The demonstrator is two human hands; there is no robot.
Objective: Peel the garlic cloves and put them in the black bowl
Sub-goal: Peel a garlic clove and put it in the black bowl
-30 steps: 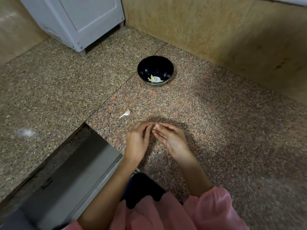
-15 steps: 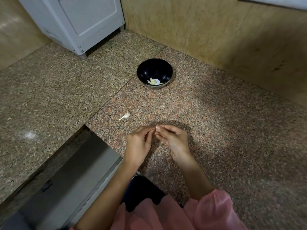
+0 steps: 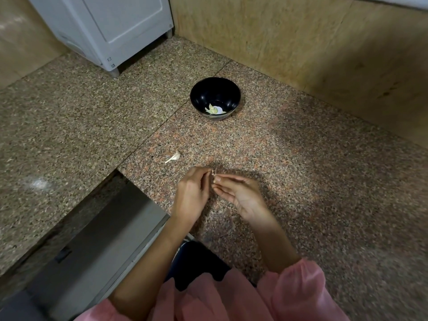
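Fingers: the fingertips [image 3: 214,176] of both hands meet above the bench, clamped together on a small garlic clove [image 3: 213,173]; only a pale sliver of it shows between them, too small to tell how much skin is left
Left hand: the left hand [image 3: 193,193] has its back to the camera, fingers curled toward the clove from the left
Right hand: the right hand [image 3: 240,195] lies palm up, thumb and forefinger pinching the clove, the other fingers stretched loosely underneath
Sleeves: pink sleeves [image 3: 298,290] cover both arms from about the elbow, at the bottom edge of the view
Loose clove: another garlic clove [image 3: 173,157] with a thin pale tail lies on the bench just beyond the left hand, apart from it
Black bowl: the black bowl [image 3: 215,98] stands upright further back on the bench, well apart from the hands; a few pale peeled cloves [image 3: 214,110] rest in its bottom
Bench: the speckled granite bench [image 3: 301,170] carries the bowl and the loose clove
Surroundings: a white cabinet [image 3: 111,26] stands at the far left corner and a tan wall [image 3: 301,42] runs behind the bowl
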